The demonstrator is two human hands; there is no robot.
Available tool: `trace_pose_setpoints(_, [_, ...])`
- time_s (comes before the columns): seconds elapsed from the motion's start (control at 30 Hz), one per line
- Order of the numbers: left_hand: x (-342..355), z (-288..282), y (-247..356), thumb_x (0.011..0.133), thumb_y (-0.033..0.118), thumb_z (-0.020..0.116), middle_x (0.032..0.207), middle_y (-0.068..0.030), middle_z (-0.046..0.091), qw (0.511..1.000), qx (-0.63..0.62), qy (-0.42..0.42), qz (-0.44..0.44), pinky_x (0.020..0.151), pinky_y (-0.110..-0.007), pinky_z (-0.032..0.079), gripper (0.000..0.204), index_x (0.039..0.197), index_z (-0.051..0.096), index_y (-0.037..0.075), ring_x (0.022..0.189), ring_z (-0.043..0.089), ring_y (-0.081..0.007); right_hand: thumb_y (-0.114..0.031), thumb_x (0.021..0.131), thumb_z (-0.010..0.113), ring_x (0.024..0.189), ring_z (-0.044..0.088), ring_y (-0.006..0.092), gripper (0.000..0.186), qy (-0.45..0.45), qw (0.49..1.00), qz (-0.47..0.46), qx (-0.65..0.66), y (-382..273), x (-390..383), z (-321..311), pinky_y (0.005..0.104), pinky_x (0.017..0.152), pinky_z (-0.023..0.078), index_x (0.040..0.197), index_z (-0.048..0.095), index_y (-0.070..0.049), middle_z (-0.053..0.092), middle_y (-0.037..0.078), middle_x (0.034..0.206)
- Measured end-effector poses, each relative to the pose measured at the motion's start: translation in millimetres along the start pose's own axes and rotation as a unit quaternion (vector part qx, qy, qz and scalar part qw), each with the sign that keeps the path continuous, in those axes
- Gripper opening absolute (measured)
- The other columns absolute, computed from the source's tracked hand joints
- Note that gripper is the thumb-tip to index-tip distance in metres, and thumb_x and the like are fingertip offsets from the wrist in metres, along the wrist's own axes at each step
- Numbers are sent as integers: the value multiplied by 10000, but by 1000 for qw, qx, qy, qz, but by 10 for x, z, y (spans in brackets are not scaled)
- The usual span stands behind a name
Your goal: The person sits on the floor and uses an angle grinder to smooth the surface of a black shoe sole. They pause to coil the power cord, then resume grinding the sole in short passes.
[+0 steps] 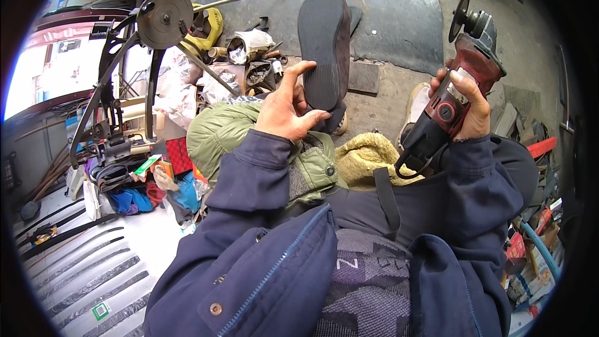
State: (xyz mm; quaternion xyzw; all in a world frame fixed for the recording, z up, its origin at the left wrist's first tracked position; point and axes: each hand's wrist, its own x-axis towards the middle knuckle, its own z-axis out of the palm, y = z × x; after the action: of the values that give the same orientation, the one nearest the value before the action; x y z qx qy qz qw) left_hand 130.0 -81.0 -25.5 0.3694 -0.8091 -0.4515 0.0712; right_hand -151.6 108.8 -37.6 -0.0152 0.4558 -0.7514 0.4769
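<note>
My left hand (287,106) grips the heel end of a dark shoe (321,31), held upright with its black sole toward me. My right hand (465,100) grips a red and black angle grinder (449,112), its thin disc (459,15) raised at the top, to the right of the shoe and apart from it. A green padded garment (218,140) and a yellow fleece cloth (365,159) lie over my lap. A light-coloured shoe (416,103) shows behind the grinder.
A black metal machine (163,19) with a wheel stands at left, beside bags (249,47) and piled oddments. A striped white surface (87,262) is at lower left. A dark mat (393,6) covers floor ahead. Scrap (540,243) is piled at right.
</note>
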Motion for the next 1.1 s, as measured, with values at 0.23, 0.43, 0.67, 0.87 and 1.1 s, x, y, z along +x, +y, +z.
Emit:
trace_pose_setpoints(0.23, [-23, -22, 75, 696, 294, 913, 675, -14, 488, 999, 41, 14, -3, 618, -341, 464, 920, 1485, 453, 184, 605, 523, -181, -177, 824, 773, 867, 703, 230, 490, 11, 1000, -6, -13, -2, -12, 13, 382, 755, 610, 1247, 574, -32, 686, 117, 1002])
trace_pose_setpoints(0.43, [-19, -45, 142, 733, 394, 899, 658, -21, 500, 999, 36, 23, -13, 597, -337, 461, 850, 1448, 495, 173, 591, 528, -174, -179, 814, 751, 847, 698, 239, 487, 1, 999, -21, -32, 4, -6, 30, 376, 754, 606, 1235, 569, -14, 680, 123, 979])
trace_pose_setpoints(0.67, [-15, -21, 97, 816, 285, 861, 705, -10, 531, 996, 8, 88, 4, 577, -289, 440, 687, 1406, 537, 149, 592, 499, -126, -173, 808, 749, 844, 697, 241, 487, 13, 999, -24, -36, 43, 2, 31, 369, 761, 601, 1235, 577, -13, 683, 118, 965])
trace_pose_setpoints(0.87, [63, -1, 72, 916, 33, 693, 814, -23, 568, 970, -119, 210, 36, 658, -261, 449, 229, 1142, 669, 59, 704, 536, -112, -172, 814, 745, 864, 690, 239, 501, 9, 1000, 0, -27, 53, 17, -3, 362, 772, 596, 1259, 568, -26, 675, 111, 977])
trace_pose_setpoints(1.1, [174, -55, 141, 901, 25, 669, 855, -64, 563, 969, 11, 214, 127, 722, -310, 468, 129, 997, 745, 67, 777, 573, -207, -162, 814, 748, 848, 701, 249, 465, 8, 999, -8, -32, 77, -1, 24, 376, 731, 602, 1225, 588, -16, 683, 116, 961])
